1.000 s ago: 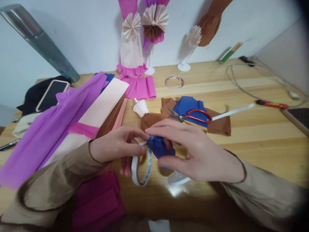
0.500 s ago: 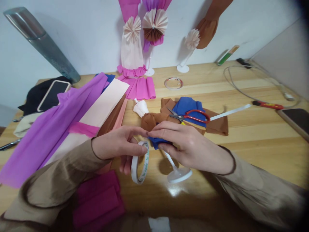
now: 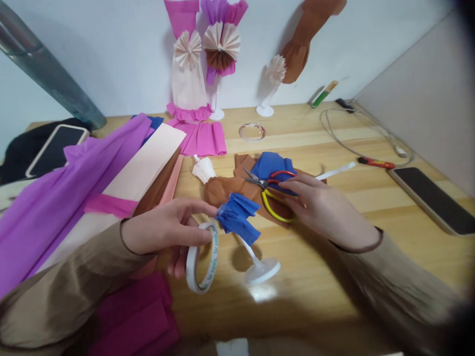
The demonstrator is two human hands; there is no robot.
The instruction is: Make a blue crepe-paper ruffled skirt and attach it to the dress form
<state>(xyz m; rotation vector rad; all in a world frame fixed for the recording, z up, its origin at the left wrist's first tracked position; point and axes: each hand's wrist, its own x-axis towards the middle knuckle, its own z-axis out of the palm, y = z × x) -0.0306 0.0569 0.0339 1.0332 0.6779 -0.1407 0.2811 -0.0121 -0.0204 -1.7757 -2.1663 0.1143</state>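
My left hand [image 3: 166,230] is curled around a roll of white tape [image 3: 202,257], its index finger stretched to the gathered edge of a blue crepe paper piece [image 3: 239,217]. That blue piece lies over the lower part of a small dress form [image 3: 203,169] with a white bodice, brown paper skirt [image 3: 218,190] and round white stand [image 3: 262,271], which lies tipped on its side. At the scissors [image 3: 276,208], with one red and one yellow handle, my right hand [image 3: 322,205] has its fingers closed on the handles. The blades point left over brown paper.
Purple crepe paper [image 3: 111,153] and a cream strip [image 3: 148,158] pile up at left. Decorated dress forms [image 3: 189,89] stand along the wall. A phone [image 3: 434,198], a cable [image 3: 328,133] and a red-handled tool [image 3: 376,163] lie at right, a wire ring [image 3: 252,131] at the back.
My right hand has left the blue paper and moved right to the scissors. The blue piece now shows in full. My left hand still holds the tape; the camera view has shifted right.
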